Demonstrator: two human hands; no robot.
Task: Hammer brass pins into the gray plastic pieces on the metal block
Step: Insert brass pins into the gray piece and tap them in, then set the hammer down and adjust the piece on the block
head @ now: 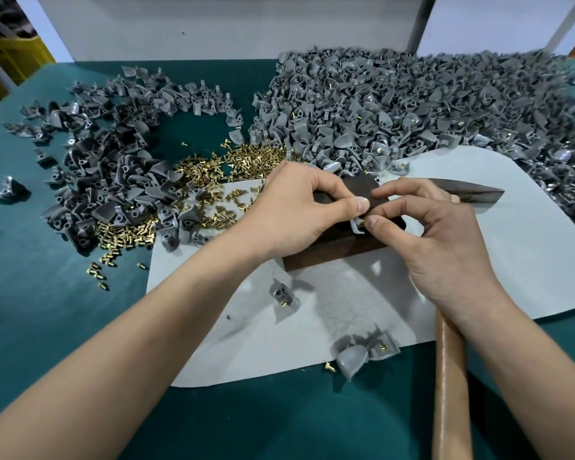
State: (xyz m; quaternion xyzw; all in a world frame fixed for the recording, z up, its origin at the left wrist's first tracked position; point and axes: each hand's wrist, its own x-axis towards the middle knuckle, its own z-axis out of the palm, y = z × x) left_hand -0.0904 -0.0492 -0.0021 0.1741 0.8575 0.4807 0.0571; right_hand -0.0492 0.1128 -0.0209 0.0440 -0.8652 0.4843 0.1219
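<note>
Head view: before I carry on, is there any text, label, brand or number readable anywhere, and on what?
None: no word, label, number or sign can be read in this view.
The hammer, the metal block, the gray plastic pieces, the brass pins and the white mat show no markings.
The yellow crate at top left is too blurred to tell.

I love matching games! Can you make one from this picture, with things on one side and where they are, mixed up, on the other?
Things:
1 brass pins
2 hammer handle
3 metal block
4 gray piece

Places:
A pinched between the left hand and the right hand
B loose pile left of the block
C on the white mat, under the hands
D running beneath the right wrist

Pairs: 1-B, 2-D, 3-C, 4-A
</note>
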